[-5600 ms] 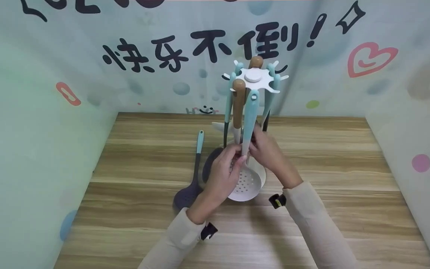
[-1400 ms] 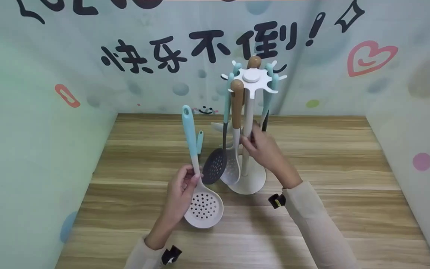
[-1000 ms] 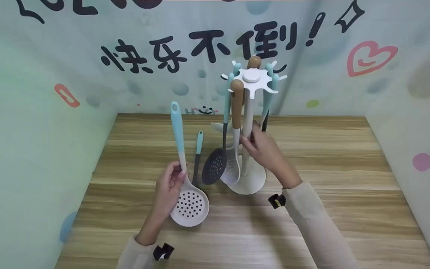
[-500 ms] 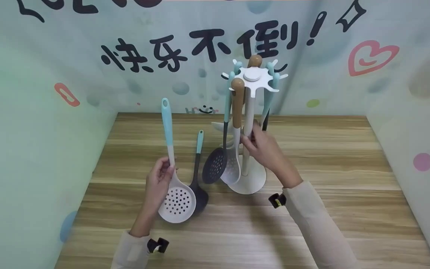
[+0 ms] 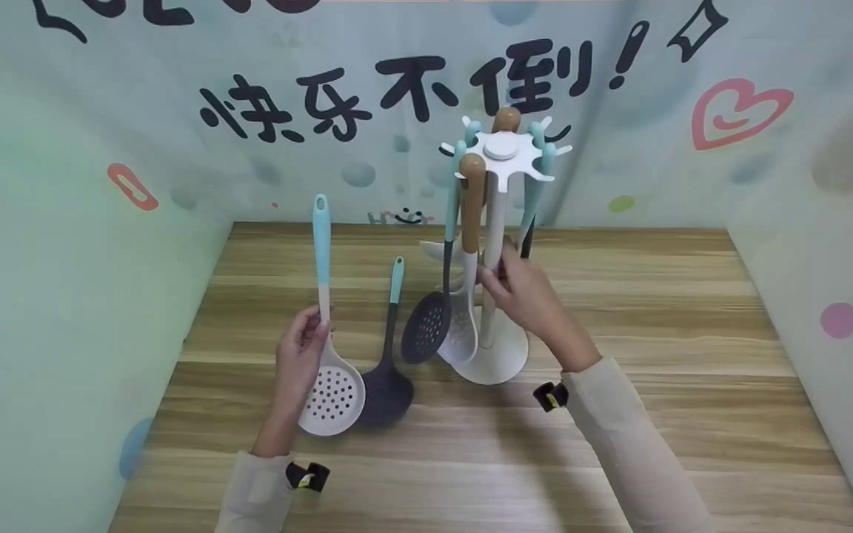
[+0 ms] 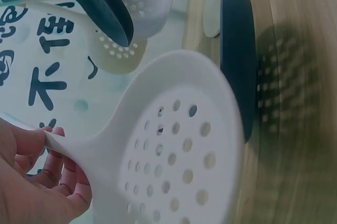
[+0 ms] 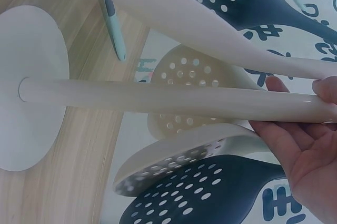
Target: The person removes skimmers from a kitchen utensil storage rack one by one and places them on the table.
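My left hand (image 5: 298,359) pinches the neck of a white skimmer (image 5: 334,400) with a light blue handle. The skimmer stands nearly upright, handle up, and its perforated bowl overlaps the dark turner (image 5: 386,396) on the table in the head view. Close up in the left wrist view, thumb and fingers (image 6: 50,168) hold the skimmer where neck meets bowl. My right hand (image 5: 534,303) grips the pole of a white utensil stand (image 5: 500,363), as the right wrist view shows along the pole (image 7: 158,96). The stand is upright on its round base.
On the stand's star-shaped top hang several utensils, among them a dark skimmer (image 5: 426,329) and a white perforated one with a brown handle (image 5: 472,200). A printed backdrop (image 5: 352,178) rises behind the wooden table (image 5: 619,437), with pale walls at both sides.
My left hand has taken the white skimmer off the front of the stand and carried it left, past the turner. The right hand still grips the pole.
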A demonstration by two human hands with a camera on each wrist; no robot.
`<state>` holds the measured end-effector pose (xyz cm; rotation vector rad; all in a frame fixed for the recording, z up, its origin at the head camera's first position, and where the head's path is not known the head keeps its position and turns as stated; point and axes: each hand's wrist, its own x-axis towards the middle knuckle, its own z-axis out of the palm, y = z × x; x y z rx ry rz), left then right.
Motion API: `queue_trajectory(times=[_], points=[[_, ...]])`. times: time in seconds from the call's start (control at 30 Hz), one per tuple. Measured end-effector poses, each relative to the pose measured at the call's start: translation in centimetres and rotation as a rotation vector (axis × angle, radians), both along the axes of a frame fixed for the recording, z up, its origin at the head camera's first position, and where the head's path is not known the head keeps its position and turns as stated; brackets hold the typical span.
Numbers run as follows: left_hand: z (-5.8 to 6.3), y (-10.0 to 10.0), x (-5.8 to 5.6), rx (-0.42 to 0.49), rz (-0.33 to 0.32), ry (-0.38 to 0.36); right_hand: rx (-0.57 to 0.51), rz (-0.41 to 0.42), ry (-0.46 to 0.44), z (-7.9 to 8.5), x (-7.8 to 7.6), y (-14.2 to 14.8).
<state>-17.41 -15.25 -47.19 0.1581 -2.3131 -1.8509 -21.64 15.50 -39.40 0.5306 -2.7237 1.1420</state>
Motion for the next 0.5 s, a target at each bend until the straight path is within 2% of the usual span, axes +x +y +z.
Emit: queue_trajectory(times=[0.3, 0.5], points=[[-0.9, -1.0, -0.7, -0.017, 0.041, -0.015, -0.012, 0.001, 0.001, 0.0, 0.0, 0.0], [-1.2, -1.5, -1.1, -0.033, 0.055, -0.026, -0.005, 0.001, -0.029, 0.0, -0.1, 0.0]])
